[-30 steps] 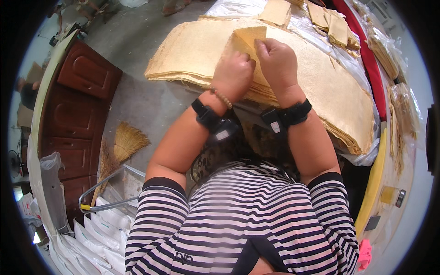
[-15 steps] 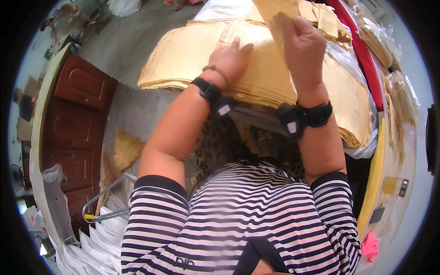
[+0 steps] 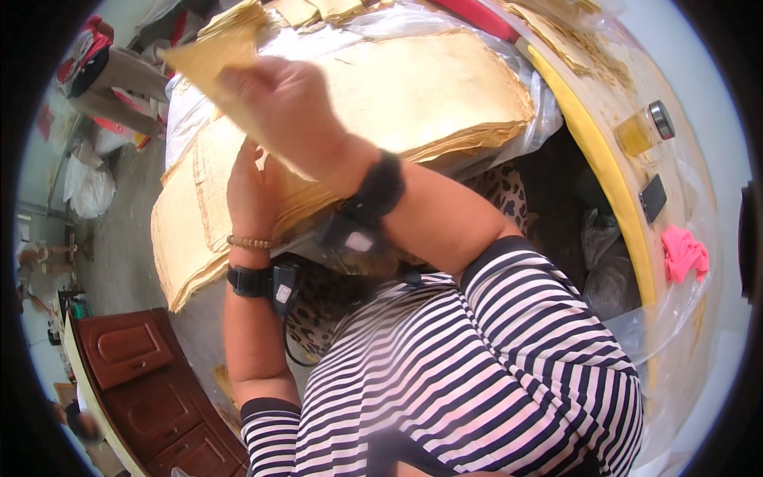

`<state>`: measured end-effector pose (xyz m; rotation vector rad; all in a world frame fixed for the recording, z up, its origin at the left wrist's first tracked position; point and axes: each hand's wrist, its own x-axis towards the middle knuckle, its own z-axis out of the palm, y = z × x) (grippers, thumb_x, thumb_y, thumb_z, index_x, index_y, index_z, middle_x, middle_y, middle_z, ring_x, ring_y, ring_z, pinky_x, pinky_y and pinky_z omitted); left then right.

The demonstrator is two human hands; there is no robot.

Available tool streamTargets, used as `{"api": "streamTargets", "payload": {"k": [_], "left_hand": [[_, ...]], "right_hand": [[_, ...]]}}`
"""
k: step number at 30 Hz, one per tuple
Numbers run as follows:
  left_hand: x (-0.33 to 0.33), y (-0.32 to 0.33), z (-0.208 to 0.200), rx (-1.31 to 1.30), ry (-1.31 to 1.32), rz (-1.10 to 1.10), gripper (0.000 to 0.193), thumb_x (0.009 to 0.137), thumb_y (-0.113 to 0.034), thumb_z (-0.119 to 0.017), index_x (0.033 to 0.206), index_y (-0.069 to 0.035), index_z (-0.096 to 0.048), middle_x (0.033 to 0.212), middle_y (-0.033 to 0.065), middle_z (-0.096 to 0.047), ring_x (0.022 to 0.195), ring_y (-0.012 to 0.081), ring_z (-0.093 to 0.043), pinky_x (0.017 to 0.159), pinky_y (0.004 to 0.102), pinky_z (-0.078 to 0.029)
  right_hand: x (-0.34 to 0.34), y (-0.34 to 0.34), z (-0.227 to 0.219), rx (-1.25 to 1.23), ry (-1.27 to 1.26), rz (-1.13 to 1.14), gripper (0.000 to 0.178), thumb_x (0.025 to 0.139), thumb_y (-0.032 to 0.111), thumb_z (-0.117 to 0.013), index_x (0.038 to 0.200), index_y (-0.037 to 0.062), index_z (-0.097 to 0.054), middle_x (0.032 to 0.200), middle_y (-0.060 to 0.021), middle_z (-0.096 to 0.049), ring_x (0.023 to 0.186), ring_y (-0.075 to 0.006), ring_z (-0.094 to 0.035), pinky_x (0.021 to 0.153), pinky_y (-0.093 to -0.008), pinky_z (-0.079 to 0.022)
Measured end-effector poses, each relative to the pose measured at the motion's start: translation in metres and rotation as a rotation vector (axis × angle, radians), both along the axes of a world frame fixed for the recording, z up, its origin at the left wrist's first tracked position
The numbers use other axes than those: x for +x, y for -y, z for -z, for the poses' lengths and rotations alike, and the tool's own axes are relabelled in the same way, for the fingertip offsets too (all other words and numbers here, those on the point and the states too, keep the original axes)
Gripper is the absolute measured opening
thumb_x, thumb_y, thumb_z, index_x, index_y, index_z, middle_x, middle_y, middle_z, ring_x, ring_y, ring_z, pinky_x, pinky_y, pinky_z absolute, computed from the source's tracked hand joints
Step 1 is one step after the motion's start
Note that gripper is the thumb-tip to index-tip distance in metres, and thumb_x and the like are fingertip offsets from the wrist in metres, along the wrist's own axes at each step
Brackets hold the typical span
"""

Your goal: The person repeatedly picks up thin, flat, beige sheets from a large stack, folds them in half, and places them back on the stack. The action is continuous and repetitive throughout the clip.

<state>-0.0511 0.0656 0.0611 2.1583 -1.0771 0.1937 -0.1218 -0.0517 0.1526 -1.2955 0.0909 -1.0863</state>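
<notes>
The right hand (image 3: 290,111) is closed around a thin, pointed yellow sheet (image 3: 203,75), raised above a broad, layered stack of large pale-yellow sheets (image 3: 429,91). The left hand (image 3: 254,191) rests on the stack's near side, fingers extended and thumb apart; its fingertips are partly lost near the raised sheet. The right forearm crosses the stack's front edge and hides part of it.

Crinkled translucent plastic film (image 3: 547,107) shows under and around the stack, and smaller folded tan sheets (image 3: 298,12) lie beyond it. Along the right runs a pale counter with a yellow edge (image 3: 608,175). On it stand or lie a clear glass jar with a dark lid (image 3: 638,133), holding something yellowish, a flat black rectangular device (image 3: 653,199) and a crumpled bright-pink cloth (image 3: 685,253).

At lower left is a dark red-brown panelled cabinet (image 3: 151,389). Farther off, a bulging white sack (image 3: 89,187), contents hidden, sits on the grey floor (image 3: 131,238) near a standing person (image 3: 119,83).
</notes>
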Motion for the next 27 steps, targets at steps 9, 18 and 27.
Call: {"api": "streamTargets", "payload": {"k": [9,18,27], "left_hand": [[-0.046,0.085,-0.019,-0.152,0.067,0.143,0.049,0.106,-0.037,-0.062,0.149,-0.015,-0.06,0.159,0.0233,-0.05,0.138,0.0367,-0.057,0.107,0.0461,-0.055],[-0.101,0.152,-0.018,0.09,0.269,0.155,0.038,0.099,-0.035,-0.071,0.135,-0.021,-0.072,0.154,0.025,-0.053,0.13,0.0418,-0.062,0.103,0.047,-0.056],[-0.104,0.171,-0.004,0.073,0.164,0.151,0.021,0.093,-0.028,-0.074,0.109,-0.016,-0.082,0.149,0.0299,-0.056,0.122,0.043,-0.065,0.102,0.0459,-0.055]], "right_hand": [[-0.118,0.188,0.0,0.068,0.098,0.556,0.029,0.105,0.021,-0.065,0.116,-0.0045,-0.074,0.105,-0.0063,-0.075,0.093,-0.0171,-0.069,0.083,-0.0327,-0.056],[-0.221,0.293,0.131,0.585,-0.311,0.605,0.032,0.102,0.033,-0.072,0.123,0.009,-0.067,0.109,-0.0041,-0.073,0.095,-0.0188,-0.072,0.076,-0.0377,-0.061],[-0.257,0.309,0.174,0.541,-0.352,0.624,0.033,0.099,0.022,-0.075,0.116,-0.0057,-0.068,0.107,-0.0131,-0.074,0.09,-0.0198,-0.072,0.077,-0.0361,-0.062]]}}
